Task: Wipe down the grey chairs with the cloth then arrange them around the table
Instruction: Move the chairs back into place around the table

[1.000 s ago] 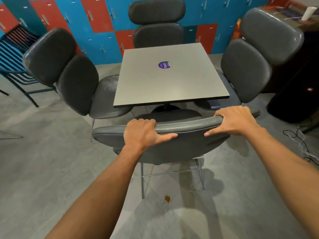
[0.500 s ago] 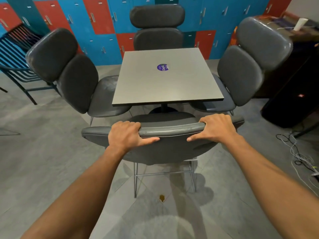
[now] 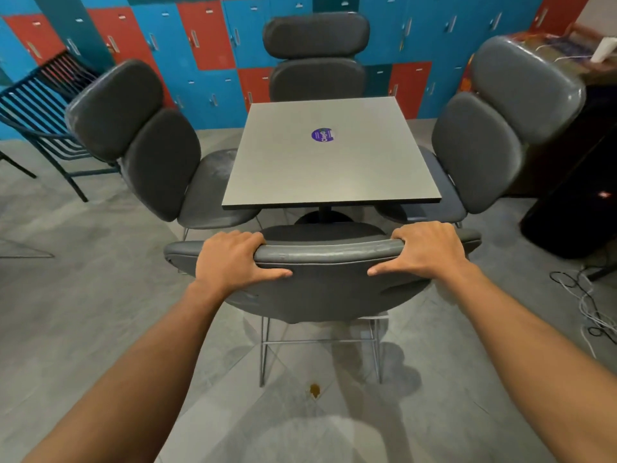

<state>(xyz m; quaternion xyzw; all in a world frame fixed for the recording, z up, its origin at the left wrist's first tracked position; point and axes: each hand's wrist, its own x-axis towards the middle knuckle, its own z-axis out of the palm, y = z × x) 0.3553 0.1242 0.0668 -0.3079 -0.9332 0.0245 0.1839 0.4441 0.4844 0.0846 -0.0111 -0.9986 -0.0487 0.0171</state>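
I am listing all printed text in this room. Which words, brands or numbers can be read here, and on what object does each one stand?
"ClayG": on the round purple sticker on the table; its smaller print is too blurred to read.
Small red logo on the black speaker: too small to read.
Locker doors: no readable numbers.

Grey padded chairs [image 3: 320,282] upholstered in smooth leather-like vinyl, faintly glossy, scuffed along the nearest top edge; thin bare metal legs [image 3: 263,349]. Square grey surface [image 3: 320,168] matt and smooth, with a glossy purple sticker [image 3: 322,135]. Grey floor [image 3: 83,295] dull, stone-like.
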